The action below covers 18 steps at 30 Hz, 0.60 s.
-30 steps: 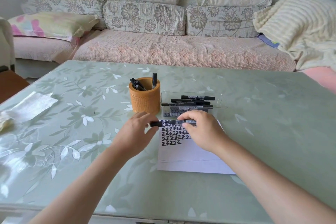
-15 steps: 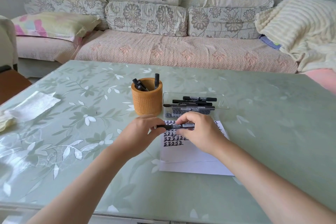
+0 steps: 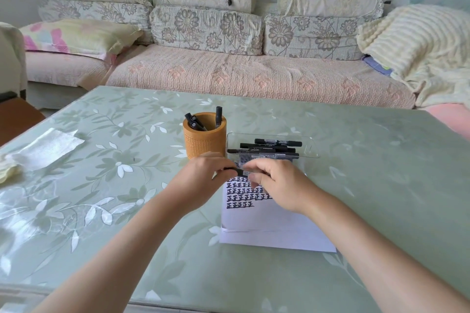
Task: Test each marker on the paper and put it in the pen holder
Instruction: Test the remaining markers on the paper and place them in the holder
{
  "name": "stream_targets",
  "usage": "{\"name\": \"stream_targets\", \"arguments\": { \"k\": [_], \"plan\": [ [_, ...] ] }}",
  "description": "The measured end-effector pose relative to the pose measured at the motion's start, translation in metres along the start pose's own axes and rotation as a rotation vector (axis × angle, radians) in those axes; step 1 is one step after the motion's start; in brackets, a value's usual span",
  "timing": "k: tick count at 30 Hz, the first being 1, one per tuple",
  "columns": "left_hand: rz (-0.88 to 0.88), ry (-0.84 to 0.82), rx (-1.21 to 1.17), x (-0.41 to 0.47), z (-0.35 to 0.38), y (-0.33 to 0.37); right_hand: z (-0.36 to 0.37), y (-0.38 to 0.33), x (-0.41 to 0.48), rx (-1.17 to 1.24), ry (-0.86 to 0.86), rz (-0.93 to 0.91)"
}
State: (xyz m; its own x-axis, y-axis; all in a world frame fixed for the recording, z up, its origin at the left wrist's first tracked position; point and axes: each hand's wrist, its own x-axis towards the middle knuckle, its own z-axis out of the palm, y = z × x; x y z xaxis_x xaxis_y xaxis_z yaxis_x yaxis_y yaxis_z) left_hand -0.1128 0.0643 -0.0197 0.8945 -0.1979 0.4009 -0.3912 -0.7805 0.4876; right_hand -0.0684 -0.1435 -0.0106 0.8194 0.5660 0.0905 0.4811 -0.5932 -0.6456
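Head view: L hand (image 3: 201,180) & R hand (image 3: 277,185) meet just above the top edge of the paper (image 3: 267,226), each gripping one end of a black marker (image 3: 237,171) held roughly level. L fingers (image 3: 223,173) curl round its left end, R fingers (image 3: 254,173) pinch the barrel; cap on or off, can't tell. Paper lies flat on the green floral bench (image 3: 381,185), w/ rows of black tally marks (image 3: 244,194) across its upper part. Behind the hands: orange pen holder (image 3: 203,145) w/ three black markers (image 3: 218,115) standing in it. Just right of it, touching or not unclear, a clear tray (image 3: 312,147) w/ several more markers (image 3: 277,142) lying flat. White tissue (image 3: 48,147) far left on bench.
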Motion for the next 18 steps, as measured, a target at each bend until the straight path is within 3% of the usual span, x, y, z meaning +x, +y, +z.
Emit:
{"name": "stream_targets", "arguments": {
  "k": [6,10,16,18],
  "plan": [
    [0.054,0.203,0.062,0.024,-0.007,-0.001,-0.001,0.009,0.004,0.001,0.096,0.005],
    [-0.006,0.338,0.196,0.061,-0.02,-0.017,-0.005,0.011,0.006,0.033,0.167,0.011],
    [-0.085,0.097,0.387,0.089,-0.014,-0.037,-0.011,0.008,0.023,0.148,0.236,0.057],
    [-0.085,0.121,0.398,0.091,-0.014,-0.043,-0.015,0.0,0.032,0.199,0.283,0.048]
  ]
}}
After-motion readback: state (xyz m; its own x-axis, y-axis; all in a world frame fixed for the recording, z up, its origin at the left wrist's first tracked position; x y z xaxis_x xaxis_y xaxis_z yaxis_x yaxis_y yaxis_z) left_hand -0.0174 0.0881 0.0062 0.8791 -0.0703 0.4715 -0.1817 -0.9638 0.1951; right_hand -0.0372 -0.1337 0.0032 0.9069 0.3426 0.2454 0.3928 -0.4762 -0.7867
